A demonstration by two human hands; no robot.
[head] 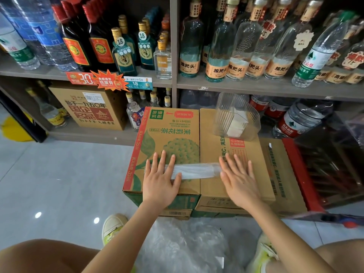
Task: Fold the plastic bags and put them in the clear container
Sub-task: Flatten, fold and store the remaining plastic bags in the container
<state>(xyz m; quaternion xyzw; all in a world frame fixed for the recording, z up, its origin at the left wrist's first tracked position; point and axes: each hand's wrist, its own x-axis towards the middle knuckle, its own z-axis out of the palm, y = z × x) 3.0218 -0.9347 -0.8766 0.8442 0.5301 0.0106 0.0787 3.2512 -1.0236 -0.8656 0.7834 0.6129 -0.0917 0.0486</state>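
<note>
Folded plastic bag (194, 171) lies pressed flat between left hand (160, 181) and right hand (239, 181).

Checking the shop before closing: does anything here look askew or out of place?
The green-capped water bottle on the upper right shelf leans steeply against the liquor bottles instead of standing upright. The folded plastic bag lies flat across the two boxes, left hand on it, right hand at its end.

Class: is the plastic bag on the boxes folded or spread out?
Folded: the clear plastic bag lies as a narrow flat strip across two brown cardboard boxes.
</note>
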